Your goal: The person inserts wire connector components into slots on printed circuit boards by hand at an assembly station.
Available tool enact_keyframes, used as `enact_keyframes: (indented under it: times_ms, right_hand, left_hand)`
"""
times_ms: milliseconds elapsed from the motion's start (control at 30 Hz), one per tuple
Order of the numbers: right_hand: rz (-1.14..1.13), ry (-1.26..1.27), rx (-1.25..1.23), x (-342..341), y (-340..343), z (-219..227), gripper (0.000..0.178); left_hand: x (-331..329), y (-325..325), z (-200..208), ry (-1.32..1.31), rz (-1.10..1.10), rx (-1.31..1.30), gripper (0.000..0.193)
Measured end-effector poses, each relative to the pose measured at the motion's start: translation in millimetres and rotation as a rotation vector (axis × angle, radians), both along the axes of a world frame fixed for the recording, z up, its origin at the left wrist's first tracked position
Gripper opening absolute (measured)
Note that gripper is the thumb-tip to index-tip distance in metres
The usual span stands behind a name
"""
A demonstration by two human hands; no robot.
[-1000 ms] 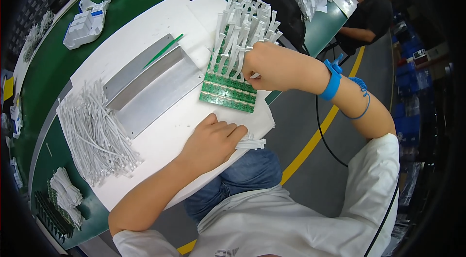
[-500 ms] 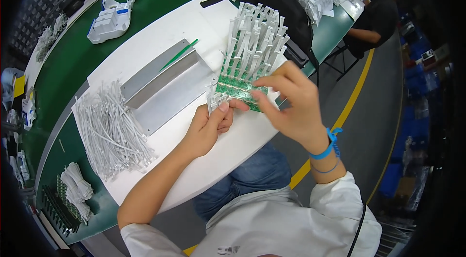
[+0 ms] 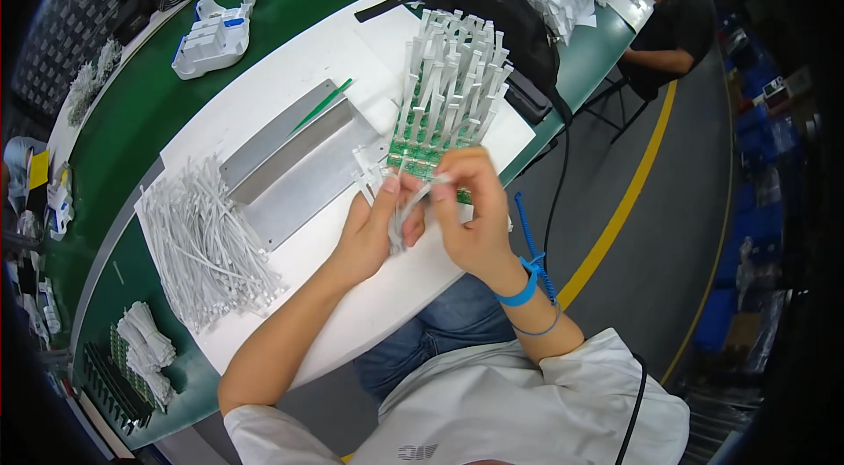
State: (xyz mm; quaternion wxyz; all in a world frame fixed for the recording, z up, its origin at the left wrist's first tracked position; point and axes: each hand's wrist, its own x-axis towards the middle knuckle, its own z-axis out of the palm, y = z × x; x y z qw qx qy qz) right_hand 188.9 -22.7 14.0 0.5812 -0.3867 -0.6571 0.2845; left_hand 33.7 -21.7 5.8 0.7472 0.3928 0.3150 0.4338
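Note:
Several white cables with small connectors are gripped in my left hand, which is closed near the front of the white board. My right hand pinches one white cable between thumb and fingers, just beside the left hand; its fingertips are slightly blurred. Just beyond both hands lies a green circuit board panel, its near part partly hidden by my right hand. Rows of white cables stand up from the panel's far part, connectors at their upper ends.
A large heap of white cables lies at the left on the white board. Between heap and panel is a grey metal tray with a thin green stick. A black bag sits behind. Another person sits at far right.
My right hand has moved left and nearer, from over the panel to beside my left hand, and now pinches a cable. The view has shifted slightly.

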Motion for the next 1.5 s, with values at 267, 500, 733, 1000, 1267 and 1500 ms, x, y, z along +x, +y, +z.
enact_keyframes:
  times_ms: [267, 500, 733, 1000, 1267, 1500]
  right_hand:
    - [0.144, 0.229, -0.187, 51, 10, 21, 0.016]
    - [0.502, -0.226, -0.567, 108, 41, 53, 0.01]
    - [0.34, -0.937, -0.254, 108, 73, 60, 0.017]
    - [0.318, -1.404, -0.024, 91, 88, 65, 0.008]
    - [0.421, -1.312, -0.051, 91, 112, 49, 0.008]
    - [0.472, -1.312, -0.179, 85, 115, 47, 0.009]
  left_hand:
    - [4, 0, -6, -0.024, 0.106, -0.025, 0.038]
    - [8, -21, -3, 0.592, 0.028, 0.726, 0.055]
    - [15, -17, 0, 0.891, -0.155, 1.284, 0.071]
    - [19, -10, -14, 1.222, 0.023, 1.086, 0.071]
    - [14, -2, -24, 1.253, 0.058, 1.136, 0.079]
    - [8, 2, -30, 1.251, 0.079, 1.143, 0.078]
